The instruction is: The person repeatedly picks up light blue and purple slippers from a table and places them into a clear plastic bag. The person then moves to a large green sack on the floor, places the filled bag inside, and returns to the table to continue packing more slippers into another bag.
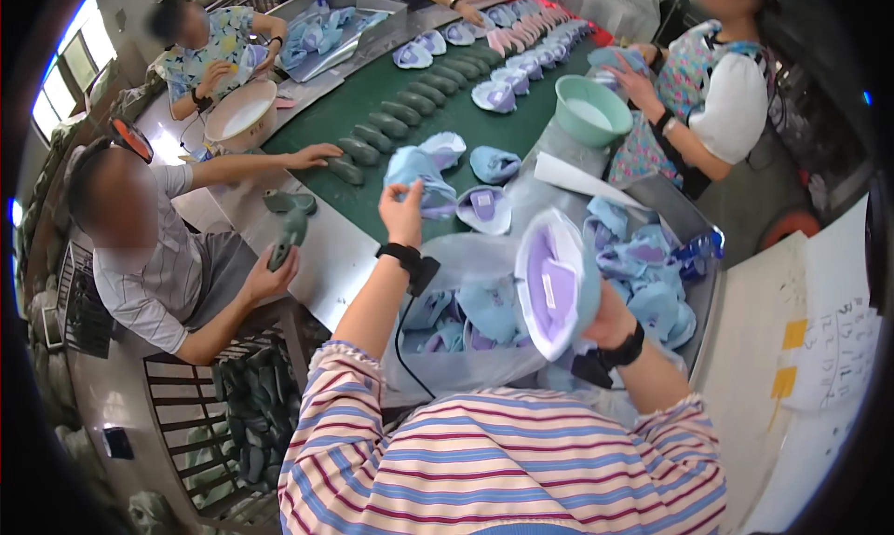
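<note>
My left hand point(402, 215) pinches the edge of a light blue shoe upper point(416, 174) above the green table surface point(307, 130). In my right hand point(610, 319) is another shoe upper point(551, 284), turned so its white rim and purple inside with a small pale label face up. My right fingers are partly hidden behind it. Close by my left hand on the table lie a purple-and-white upper point(484, 209) and a blue upper point(495, 164). A clear plastic bag point(466, 256) with more blue uppers is below my hands.
A metal tray point(689, 220) at right holds piled blue uppers. Rows of dark green shoe lasts point(396, 111) and uppers point(521, 67) run along the table. Co-workers sit left and stand right, near a beige basin point(240, 116) and green basin point(592, 111). A crate point(186, 414) of lasts stands lower left.
</note>
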Demonstrator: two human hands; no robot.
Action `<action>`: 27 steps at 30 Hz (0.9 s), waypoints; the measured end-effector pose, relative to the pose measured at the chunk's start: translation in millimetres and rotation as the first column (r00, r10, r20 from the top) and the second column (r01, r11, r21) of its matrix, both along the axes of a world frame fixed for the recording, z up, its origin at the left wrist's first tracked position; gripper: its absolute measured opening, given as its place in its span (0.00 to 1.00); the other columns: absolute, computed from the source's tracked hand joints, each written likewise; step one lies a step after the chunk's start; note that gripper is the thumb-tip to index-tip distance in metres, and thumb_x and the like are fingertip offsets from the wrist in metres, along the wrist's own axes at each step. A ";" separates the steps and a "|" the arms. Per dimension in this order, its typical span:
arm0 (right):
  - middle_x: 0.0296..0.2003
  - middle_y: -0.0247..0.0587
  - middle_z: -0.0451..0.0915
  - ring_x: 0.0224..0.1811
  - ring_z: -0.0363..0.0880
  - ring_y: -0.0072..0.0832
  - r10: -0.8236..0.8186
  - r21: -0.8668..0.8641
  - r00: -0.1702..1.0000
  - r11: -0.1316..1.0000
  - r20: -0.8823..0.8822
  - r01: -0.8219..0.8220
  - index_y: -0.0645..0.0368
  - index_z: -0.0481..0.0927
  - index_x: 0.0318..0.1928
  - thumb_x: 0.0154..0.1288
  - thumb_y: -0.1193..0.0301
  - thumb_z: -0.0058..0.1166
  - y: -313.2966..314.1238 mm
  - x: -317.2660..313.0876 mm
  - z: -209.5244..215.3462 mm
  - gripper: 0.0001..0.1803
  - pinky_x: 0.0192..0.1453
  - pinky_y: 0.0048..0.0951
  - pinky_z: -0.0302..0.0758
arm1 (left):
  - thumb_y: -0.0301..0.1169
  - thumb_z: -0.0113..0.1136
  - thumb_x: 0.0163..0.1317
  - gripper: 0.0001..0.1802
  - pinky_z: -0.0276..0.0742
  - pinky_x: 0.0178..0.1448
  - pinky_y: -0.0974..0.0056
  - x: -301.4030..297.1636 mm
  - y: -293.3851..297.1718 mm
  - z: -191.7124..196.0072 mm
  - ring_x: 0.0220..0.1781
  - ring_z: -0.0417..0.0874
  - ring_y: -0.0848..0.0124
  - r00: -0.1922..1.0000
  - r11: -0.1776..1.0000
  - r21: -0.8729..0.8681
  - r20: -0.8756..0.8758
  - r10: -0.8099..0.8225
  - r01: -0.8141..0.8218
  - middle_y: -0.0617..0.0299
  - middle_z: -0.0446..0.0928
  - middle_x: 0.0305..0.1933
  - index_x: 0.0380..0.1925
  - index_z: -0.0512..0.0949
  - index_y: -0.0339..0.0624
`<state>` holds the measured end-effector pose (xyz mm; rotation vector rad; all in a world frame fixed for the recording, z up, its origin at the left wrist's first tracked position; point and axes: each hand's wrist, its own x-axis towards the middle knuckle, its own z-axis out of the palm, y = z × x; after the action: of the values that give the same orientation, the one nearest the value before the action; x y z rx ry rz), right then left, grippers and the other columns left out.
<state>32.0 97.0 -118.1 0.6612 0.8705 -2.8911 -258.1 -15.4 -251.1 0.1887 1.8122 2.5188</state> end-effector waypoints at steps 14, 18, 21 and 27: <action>0.55 0.42 0.65 0.56 0.67 0.36 -0.180 0.505 0.984 0.848 -0.014 0.162 0.54 0.47 0.64 0.66 0.61 0.45 -3.6 -52.1 -52.5 0.32 0.53 0.38 0.70 | 0.22 0.60 0.50 0.24 0.68 0.56 0.62 76.7 -9.9 83.8 0.50 0.73 0.69 0.695 0.700 -0.207 -0.108 -0.711 0.684 0.55 0.73 0.47 0.49 0.67 0.33; 0.58 0.44 0.63 0.56 0.68 0.34 0.147 0.887 0.989 0.454 0.016 -0.082 0.56 0.53 0.63 0.60 0.71 0.51 -3.7 -48.1 -72.6 0.32 0.50 0.31 0.72 | 0.20 0.58 0.49 0.18 0.74 0.48 0.60 -43.2 -15.6 46.8 0.42 0.78 0.67 0.868 0.892 0.190 0.220 -0.446 0.410 0.56 0.75 0.43 0.43 0.69 0.34; 0.55 0.47 0.66 0.54 0.70 0.33 0.196 0.974 0.981 0.222 -0.007 -0.038 0.62 0.72 0.50 0.56 0.74 0.51 -8.0 -44.6 -55.6 0.19 0.46 0.28 0.74 | 0.22 0.58 0.51 0.24 0.71 0.52 0.59 -144.9 -21.0 36.2 0.49 0.74 0.63 0.980 0.973 0.219 0.165 -0.114 0.076 0.51 0.71 0.50 0.49 0.65 0.33; 0.35 0.44 0.78 0.37 0.77 0.36 0.332 0.996 0.939 0.020 -0.091 0.089 0.61 0.76 0.39 0.55 0.76 0.49 -12.7 -29.7 -39.0 0.09 0.38 0.28 0.74 | 0.27 0.57 0.53 0.33 0.69 0.49 0.61 -178.0 -9.3 35.2 0.55 0.67 0.64 0.995 0.959 -0.265 -0.012 0.102 -0.101 0.50 0.64 0.55 0.58 0.55 0.37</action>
<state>2.3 84.3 -157.1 0.0013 2.9012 -1.6269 -436.1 -24.7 -215.9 0.0857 2.1852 2.3014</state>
